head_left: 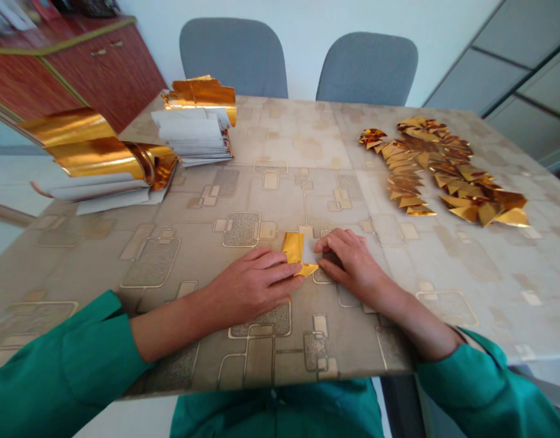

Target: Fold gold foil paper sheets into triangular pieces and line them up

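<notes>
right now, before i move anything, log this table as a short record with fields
left hand: fingertips on folded gold-foil paper
right hand: fingertips on that paper's white side
far left: two stacks of white and gold-foil sheets
right: pile of folded gold triangles
surface: patterned tabletop

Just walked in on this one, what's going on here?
A person sits at a table with a patterned cover, and their left hand and right hand hold a small folded piece of gold foil paper between them. To their left lie a curling stack of gold-and-white sheets and a second stack. To their right, many folded gold triangles lie in overlapping rows.
</notes>
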The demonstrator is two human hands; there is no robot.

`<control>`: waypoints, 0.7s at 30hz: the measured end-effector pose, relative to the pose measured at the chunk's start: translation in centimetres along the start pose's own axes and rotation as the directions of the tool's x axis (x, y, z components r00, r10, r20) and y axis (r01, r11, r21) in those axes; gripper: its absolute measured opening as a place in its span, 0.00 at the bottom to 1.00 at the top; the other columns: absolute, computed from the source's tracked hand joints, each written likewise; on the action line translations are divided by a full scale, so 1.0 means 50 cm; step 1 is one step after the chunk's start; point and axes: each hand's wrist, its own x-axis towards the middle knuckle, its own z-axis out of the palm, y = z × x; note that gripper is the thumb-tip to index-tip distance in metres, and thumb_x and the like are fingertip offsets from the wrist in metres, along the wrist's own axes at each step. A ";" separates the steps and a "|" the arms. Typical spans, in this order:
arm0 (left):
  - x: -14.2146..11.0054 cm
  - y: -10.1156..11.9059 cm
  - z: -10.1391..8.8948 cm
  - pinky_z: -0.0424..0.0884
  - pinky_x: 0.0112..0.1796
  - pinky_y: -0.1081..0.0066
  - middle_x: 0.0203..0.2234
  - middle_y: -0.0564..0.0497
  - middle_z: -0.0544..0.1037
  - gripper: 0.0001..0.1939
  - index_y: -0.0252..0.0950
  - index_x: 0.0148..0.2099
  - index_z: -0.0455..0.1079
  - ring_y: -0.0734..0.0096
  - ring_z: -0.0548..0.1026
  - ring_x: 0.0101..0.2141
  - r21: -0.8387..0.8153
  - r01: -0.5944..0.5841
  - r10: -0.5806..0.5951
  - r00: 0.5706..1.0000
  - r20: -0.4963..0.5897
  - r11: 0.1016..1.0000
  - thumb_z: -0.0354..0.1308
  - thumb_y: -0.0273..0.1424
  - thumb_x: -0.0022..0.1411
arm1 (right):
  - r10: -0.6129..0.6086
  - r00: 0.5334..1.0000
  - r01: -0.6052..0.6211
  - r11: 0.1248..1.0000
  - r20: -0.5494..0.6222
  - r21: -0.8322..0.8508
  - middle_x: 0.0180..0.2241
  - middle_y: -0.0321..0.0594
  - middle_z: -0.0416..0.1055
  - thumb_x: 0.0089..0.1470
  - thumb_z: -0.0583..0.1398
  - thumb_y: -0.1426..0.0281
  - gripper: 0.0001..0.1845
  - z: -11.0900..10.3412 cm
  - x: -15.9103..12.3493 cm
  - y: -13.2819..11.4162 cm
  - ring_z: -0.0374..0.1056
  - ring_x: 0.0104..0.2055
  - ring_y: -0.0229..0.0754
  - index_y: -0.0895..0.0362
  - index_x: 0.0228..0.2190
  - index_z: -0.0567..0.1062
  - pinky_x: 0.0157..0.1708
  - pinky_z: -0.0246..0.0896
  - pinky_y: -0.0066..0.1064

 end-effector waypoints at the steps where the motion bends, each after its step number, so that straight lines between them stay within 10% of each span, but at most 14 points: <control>1: -0.001 -0.009 -0.001 0.72 0.47 0.60 0.49 0.46 0.78 0.13 0.33 0.53 0.72 0.60 0.73 0.48 -0.007 -0.024 0.024 0.999 -0.026 1.000 0.54 0.33 0.70 | -0.036 0.999 0.036 0.999 0.007 -0.004 0.41 0.41 0.71 0.60 0.59 0.73 0.05 -0.006 0.001 0.002 0.63 0.45 0.44 0.54 0.39 0.72 0.44 0.54 0.36; 14: 0.009 -0.044 -0.016 0.76 0.41 0.68 0.36 0.47 0.81 0.10 0.32 0.43 0.75 0.66 0.77 0.40 0.073 -0.028 0.036 0.994 -0.108 0.997 0.52 0.30 0.72 | -0.334 0.938 0.341 0.936 0.088 -0.083 0.35 0.37 0.75 0.67 0.54 0.66 0.13 -0.022 -0.003 -0.033 0.65 0.42 0.42 0.52 0.39 0.79 0.46 0.50 0.38; 21: 0.001 -0.057 -0.022 0.75 0.45 0.66 0.42 0.45 0.81 0.12 0.33 0.47 0.74 0.66 0.76 0.44 -0.015 -0.096 0.094 0.992 -0.081 0.995 0.50 0.24 0.71 | -0.329 0.943 0.334 0.935 0.059 -0.120 0.50 0.45 0.74 0.66 0.54 0.69 0.16 -0.025 0.005 -0.013 0.65 0.51 0.45 0.55 0.52 0.74 0.51 0.56 0.41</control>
